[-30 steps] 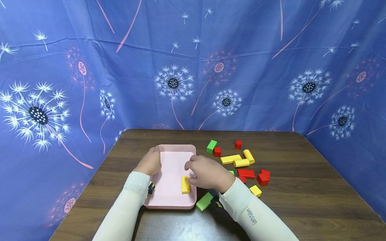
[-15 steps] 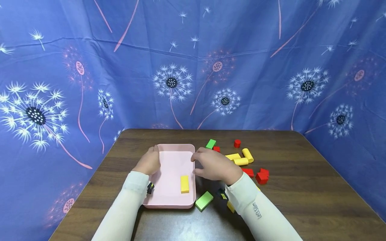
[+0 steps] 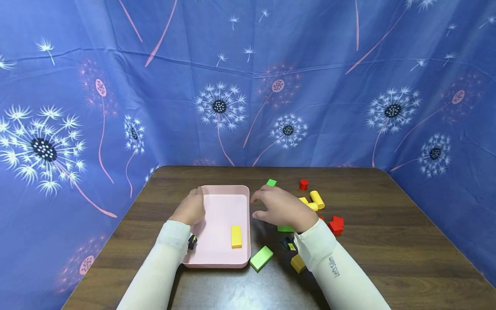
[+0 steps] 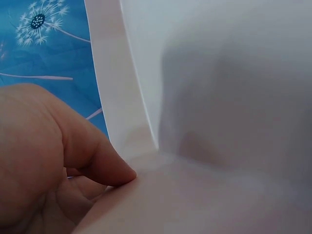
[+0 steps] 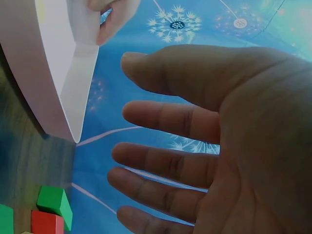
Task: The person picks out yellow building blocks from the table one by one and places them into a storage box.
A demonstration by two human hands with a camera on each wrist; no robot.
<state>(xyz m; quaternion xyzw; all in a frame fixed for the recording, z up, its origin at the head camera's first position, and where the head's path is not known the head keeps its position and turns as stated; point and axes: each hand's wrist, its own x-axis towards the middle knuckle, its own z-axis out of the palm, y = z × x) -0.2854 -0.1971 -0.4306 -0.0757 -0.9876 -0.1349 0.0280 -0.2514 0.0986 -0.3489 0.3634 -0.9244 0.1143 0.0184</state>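
A shallow pink tray (image 3: 217, 263) lies on the table, with one yellow rectangular block (image 3: 236, 237) inside near its right side. My left hand (image 3: 189, 208) grips the tray's left wall; in the left wrist view the thumb (image 4: 105, 158) bends over the rim, and the other fingers are mostly hidden. Just right of the tray, above the table, is my right hand (image 3: 284, 208). Its fingers are spread and hold nothing, as the right wrist view shows. A light green block (image 3: 261, 258) lies beside the tray's near right corner.
To the right, partly behind the right hand, are several loose blocks: a red cylinder (image 3: 304, 184), a yellow cylinder (image 3: 317, 199), red blocks (image 3: 336, 225) and a yellow block (image 3: 298, 263) by the right wrist. A blue dandelion-print cloth (image 3: 248, 86) hangs behind the table.
My right hand has moved right, from over the tray's right rim to beside the tray. The yellow block stays in the tray. My left hand keeps its place at the left wall.
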